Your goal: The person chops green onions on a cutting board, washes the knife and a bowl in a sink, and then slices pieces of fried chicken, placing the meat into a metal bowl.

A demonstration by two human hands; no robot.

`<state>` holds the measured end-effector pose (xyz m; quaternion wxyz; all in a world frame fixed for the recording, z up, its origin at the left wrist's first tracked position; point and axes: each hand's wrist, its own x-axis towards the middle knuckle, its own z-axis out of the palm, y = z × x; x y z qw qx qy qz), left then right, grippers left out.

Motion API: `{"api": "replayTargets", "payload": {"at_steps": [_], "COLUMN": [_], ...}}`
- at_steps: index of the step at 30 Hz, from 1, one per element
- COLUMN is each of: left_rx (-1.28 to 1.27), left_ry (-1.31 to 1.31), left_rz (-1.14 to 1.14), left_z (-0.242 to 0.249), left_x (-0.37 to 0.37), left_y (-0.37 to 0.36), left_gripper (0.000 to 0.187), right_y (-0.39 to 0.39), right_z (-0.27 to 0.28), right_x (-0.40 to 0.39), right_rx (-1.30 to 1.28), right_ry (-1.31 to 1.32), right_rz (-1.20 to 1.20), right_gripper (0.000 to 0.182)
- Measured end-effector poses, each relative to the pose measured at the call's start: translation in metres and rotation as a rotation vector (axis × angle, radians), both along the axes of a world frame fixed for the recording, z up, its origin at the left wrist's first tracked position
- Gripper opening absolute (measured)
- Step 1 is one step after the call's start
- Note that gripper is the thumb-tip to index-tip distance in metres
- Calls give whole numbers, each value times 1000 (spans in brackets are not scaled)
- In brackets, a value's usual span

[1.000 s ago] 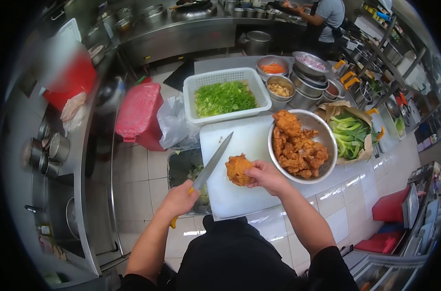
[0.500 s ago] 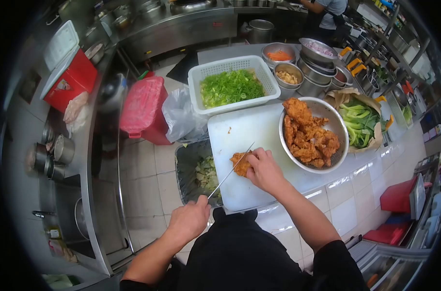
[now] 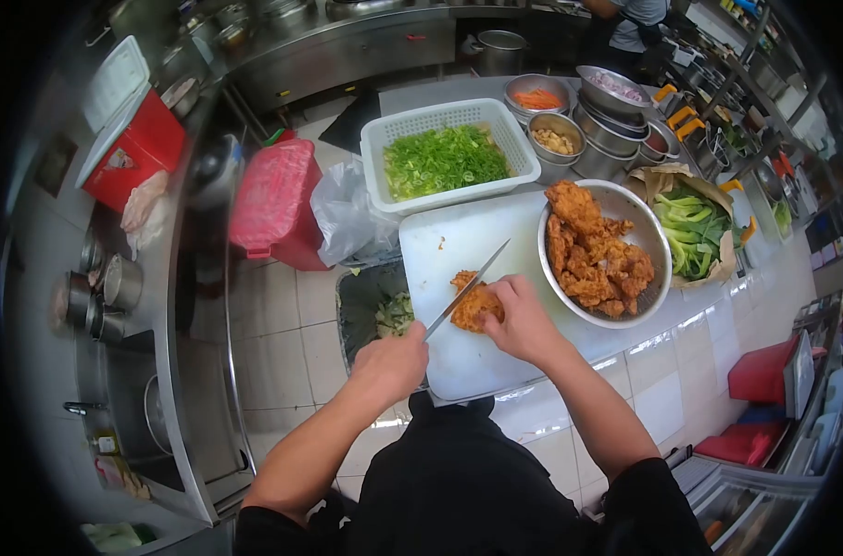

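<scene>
The left hand [image 3: 391, 369] is clamping its fingers round the knife [image 3: 468, 289]; the right hand [image 3: 525, 320] is pinching the fried chicken [image 3: 478, 309] on the cutting board [image 3: 459, 366], likely steadying it. The bowl [image 3: 640, 219] is sitting alongside, probably for easy reach.

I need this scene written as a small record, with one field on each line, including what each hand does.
Left hand: left hand grips knife, blade across the fried piece
Right hand: right hand holds fried piece
Surface: white cutting board
Beside right hand: metal bowl of fried pieces
Beyond board: white basket of chopped greens
Right side: leafy greens in brown paper
Left side: red lidded bin
Background: another person, partly out of view
</scene>
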<state>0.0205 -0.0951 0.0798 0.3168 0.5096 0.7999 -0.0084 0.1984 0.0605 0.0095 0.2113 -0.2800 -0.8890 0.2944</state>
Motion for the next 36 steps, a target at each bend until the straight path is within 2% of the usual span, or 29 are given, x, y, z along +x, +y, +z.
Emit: {"api": "replayTargets", "payload": {"at_steps": [2, 5, 7, 9, 12, 16, 18, 21, 24, 26, 28, 30, 33, 36], "left_rx": [-47, -106, -120, -100, -41, -79, -101, -178, -207, -147, -102, -76, -91, -130], "left_ry": [0, 15, 7, -6, -14, -25, -23, -7, -19, -52, -37, 22, -6, 22], "left_rz": [-20, -46, -23, -14, -37, -43, -42, -73, -17, -17, -22, -14, -25, -63], "left_z": [28, 43, 20, -23, -41, -14, 19, 43, 6, -26, -31, -27, 19, 39], "left_x": [2, 5, 10, 15, 18, 13, 13, 14, 19, 20, 18, 18, 19, 24], "left_y": [-17, -43, -47, -36, 3, 17, -1, -28, -38, -20, -5, 2, -15, -37], "left_gripper": [22, 20, 19, 18, 20, 22, 23, 23, 23, 23, 22, 21, 22, 21], "right_y": [-6, -4, -3, -5, -4, -12, -14, -13, -15, -14, -16, -18, -23, -25], "right_z": [-1, -7, -17, -27, -32, -13, -13, -28, -40, -46, -44, -40, -35, -35], "right_x": [5, 3, 3, 7, 12, 12, 14, 13, 14, 13, 14, 17, 18, 16], "right_rx": [48, 36, 41, 33, 48, 38, 43, 81, 37, 46, 53, 68, 77, 82], "right_ry": [-15, -72, -75, -74, -30, 66, 93, 92, 87, 119, 125, 141, 180, 199], "right_rz": [-30, 19, 21, 19, 4, -21, -46, -45, -43, -56, -39, -27, -45, -63], "right_gripper": [32, 31, 30, 29, 27, 23, 21, 20, 19, 18, 17, 16, 16, 15]}}
